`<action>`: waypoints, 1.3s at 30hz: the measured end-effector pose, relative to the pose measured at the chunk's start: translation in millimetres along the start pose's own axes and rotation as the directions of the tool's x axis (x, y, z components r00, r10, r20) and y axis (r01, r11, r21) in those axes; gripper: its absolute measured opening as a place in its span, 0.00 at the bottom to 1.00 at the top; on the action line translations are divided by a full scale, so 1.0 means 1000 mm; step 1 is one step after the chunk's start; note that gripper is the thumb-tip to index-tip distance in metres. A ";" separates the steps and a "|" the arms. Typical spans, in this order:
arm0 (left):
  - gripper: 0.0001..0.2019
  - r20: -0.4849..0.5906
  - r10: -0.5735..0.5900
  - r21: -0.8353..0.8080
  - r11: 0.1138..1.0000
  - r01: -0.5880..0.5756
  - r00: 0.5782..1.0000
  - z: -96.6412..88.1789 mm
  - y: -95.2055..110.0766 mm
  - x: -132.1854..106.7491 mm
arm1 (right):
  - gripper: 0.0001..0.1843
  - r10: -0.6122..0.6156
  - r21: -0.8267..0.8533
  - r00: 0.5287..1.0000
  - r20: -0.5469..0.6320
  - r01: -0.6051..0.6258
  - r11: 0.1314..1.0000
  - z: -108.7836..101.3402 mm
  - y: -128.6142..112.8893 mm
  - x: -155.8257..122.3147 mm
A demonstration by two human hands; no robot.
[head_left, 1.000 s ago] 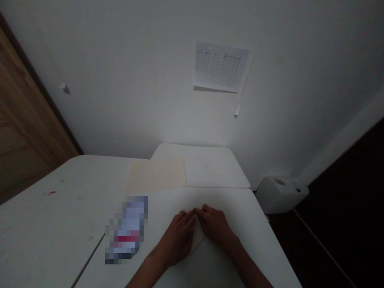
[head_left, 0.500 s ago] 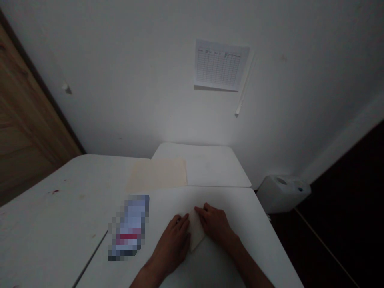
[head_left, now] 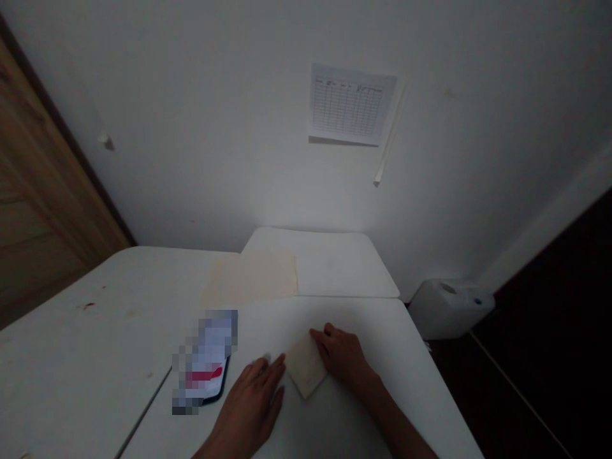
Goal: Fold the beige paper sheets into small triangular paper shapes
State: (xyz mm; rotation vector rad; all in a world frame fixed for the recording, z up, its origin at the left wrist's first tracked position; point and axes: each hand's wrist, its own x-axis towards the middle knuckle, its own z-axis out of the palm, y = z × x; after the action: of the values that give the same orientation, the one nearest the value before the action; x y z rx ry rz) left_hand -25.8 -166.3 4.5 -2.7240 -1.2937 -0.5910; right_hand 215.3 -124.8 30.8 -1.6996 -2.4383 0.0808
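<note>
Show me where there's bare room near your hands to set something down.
Bare white tabletop lies between the large pale sheet and your right hand; another bare patch lies left of the pixelated item. It's crowded around the pale square piece, between your hands, with your left hand close against the pixelated item.

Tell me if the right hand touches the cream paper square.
Touching: the head view shows the right hand lying over the edge of the cream paper square.

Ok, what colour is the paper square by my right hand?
The paper square is pale cream, clearest in the head view.
</note>
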 end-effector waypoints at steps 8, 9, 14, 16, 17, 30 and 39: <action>0.16 -0.004 -0.048 -0.030 0.998 0.048 0.999 -0.006 0.009 0.013 | 0.19 0.004 -0.024 1.000 -0.008 -0.004 1.000 0.002 -0.001 0.000; 0.12 0.008 -0.069 -0.021 0.997 0.069 0.998 -0.006 0.012 0.019 | 0.19 0.005 -0.032 1.000 -0.012 -0.006 0.999 0.002 -0.001 0.000; 0.10 0.026 0.029 -0.093 0.995 -0.026 0.999 0.004 0.024 0.044 | 0.19 0.007 -0.057 1.000 -0.030 -0.008 0.998 0.004 -0.001 0.000; 0.11 0.039 0.106 -0.200 0.975 -0.096 0.994 0.004 0.024 0.045 | 0.18 0.012 -0.059 0.999 -0.031 -0.014 0.998 0.005 -0.001 0.000; 0.12 0.058 0.131 -0.244 0.963 -0.114 0.990 0.003 0.023 0.043 | 0.18 0.012 -0.058 0.999 -0.033 -0.014 0.998 0.005 -0.001 0.000; 0.21 0.117 0.197 -0.247 0.955 -0.163 0.973 -0.010 0.024 0.036 | 0.15 -0.064 0.062 0.991 -0.118 0.072 0.995 0.002 0.001 -0.010; 0.08 -0.030 0.184 -0.100 0.977 -0.186 0.982 0.015 0.025 0.030 | 0.19 -0.179 0.188 0.981 -0.076 0.190 0.964 -0.010 0.001 -0.056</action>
State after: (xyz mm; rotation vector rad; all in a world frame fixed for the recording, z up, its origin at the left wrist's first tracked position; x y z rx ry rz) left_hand 14.7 -157.2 4.1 -2.8694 -1.0157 -0.6822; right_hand 236.7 -177.5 34.1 -1.3692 -2.4429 0.2339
